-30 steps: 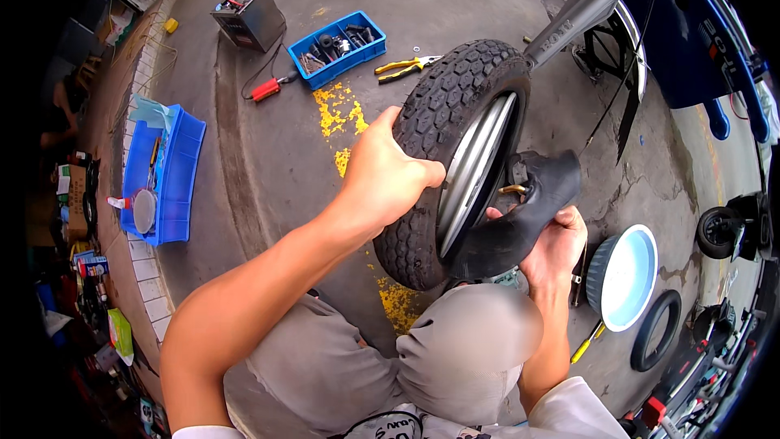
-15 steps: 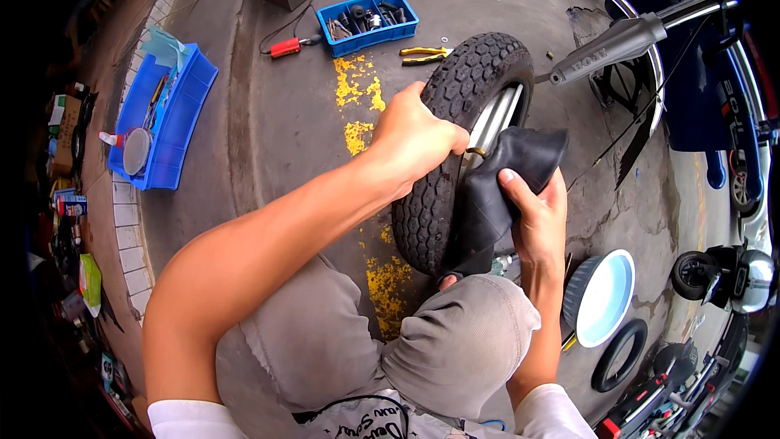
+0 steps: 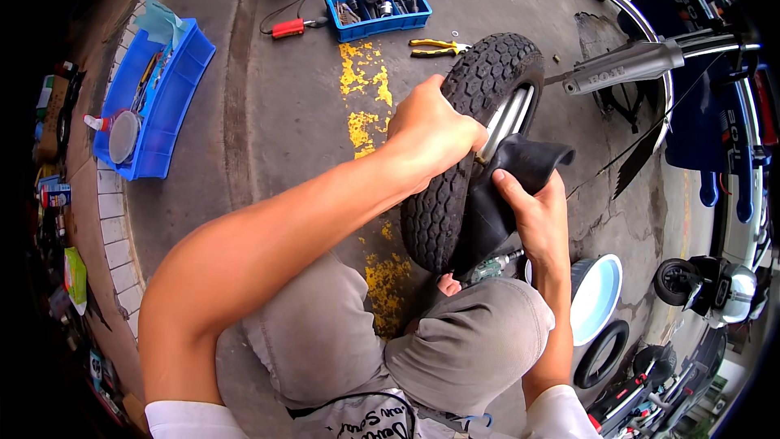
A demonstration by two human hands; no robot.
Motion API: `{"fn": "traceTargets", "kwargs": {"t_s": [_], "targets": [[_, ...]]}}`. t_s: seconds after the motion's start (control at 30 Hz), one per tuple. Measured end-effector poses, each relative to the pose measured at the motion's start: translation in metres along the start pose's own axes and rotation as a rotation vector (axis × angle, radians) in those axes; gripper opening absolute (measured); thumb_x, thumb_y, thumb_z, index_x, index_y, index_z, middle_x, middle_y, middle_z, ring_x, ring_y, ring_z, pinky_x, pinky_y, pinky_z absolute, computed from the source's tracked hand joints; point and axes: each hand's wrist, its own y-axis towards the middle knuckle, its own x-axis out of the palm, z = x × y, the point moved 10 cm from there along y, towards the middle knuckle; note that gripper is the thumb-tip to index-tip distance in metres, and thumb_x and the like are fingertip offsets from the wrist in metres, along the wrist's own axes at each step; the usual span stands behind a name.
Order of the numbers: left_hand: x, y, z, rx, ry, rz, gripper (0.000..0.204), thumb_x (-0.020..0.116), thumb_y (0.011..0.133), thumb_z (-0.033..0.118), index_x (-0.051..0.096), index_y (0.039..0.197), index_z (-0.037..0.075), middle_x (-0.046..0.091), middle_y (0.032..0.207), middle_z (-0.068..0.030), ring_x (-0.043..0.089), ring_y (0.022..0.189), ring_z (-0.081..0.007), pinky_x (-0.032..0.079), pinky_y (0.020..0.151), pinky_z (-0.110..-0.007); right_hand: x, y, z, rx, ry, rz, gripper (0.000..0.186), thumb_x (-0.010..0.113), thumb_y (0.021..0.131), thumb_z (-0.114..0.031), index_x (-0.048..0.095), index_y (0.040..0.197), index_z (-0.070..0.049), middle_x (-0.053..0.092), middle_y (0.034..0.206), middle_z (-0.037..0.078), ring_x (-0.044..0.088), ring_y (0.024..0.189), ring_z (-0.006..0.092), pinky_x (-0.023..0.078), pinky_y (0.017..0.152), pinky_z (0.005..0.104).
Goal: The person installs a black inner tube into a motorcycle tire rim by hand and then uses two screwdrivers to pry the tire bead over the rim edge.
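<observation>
A black knobby tire (image 3: 497, 61) stands upright before my knees, with silvery wheel metal (image 3: 510, 118) showing inside it. My left hand (image 3: 435, 130) is closed over the near side of the tire, thumb hooked in at its inner edge. In my right hand (image 3: 538, 215) is a limp black inner tube (image 3: 528, 158), pinched with the thumb on top; its upper end curls out to the right. Part of the tube hangs down along the wheel's right side. A small brass-coloured valve stem (image 3: 479, 161) shows between the tube and the wheel, near my left thumb.
Pliers (image 3: 439, 48) and a blue socket tray (image 3: 378, 26) lie beyond the tire. A power tool (image 3: 490, 268) sits by my right knee, near a basin (image 3: 597, 301) and a black ring (image 3: 601, 355). Left stands a blue bin (image 3: 175, 110); right, a vehicle's fork (image 3: 626, 69).
The view has shifted a little. The tube's upper end now curls outward to the right, and more of the power tool shows below. Both hands keep their holds.
</observation>
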Motion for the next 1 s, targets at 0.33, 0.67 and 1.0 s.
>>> {"fn": "traceTargets", "kwargs": {"t_s": [0.33,0.67,1.0], "targets": [[0.009,-0.007,0.015,0.048,0.081,-0.005,0.087,0.081,0.065,0.010,0.053,0.146,-0.007,0.074,0.121,-0.0247,0.074,0.113,-0.0370,0.057,0.098,-0.041,-0.003,0.010,0.041,0.388,-0.113,-0.048,0.049,0.086,0.091,-0.033,0.074,0.122,0.003,0.076,0.118,0.016,0.072,0.107,0.0233,0.056,0.093,0.0382],[0.018,-0.006,0.026,0.111,-0.079,-0.113,0.061,0.075,0.069,-0.011,0.056,0.127,-0.010,0.073,0.098,-0.0133,0.073,0.083,-0.0224,0.061,0.076,-0.036,0.007,0.031,-0.002,0.044,-0.388,-0.058,0.025,0.078,0.093,-0.010,0.074,0.114,0.001,0.074,0.101,0.008,0.066,0.093,0.0174,0.055,0.089,0.0344],[0.012,0.017,0.011,0.113,-0.023,-0.177,0.107,0.083,0.060,0.005,0.038,0.156,-0.017,0.069,0.123,-0.0250,0.070,0.111,-0.0284,0.057,0.096,-0.035,0.027,0.041,-0.003,-0.170,-0.683,0.040,0.032,0.081,0.086,-0.019,0.070,0.108,0.001,0.073,0.102,0.017,0.068,0.090,0.0279,0.056,0.084,0.0416]]}}
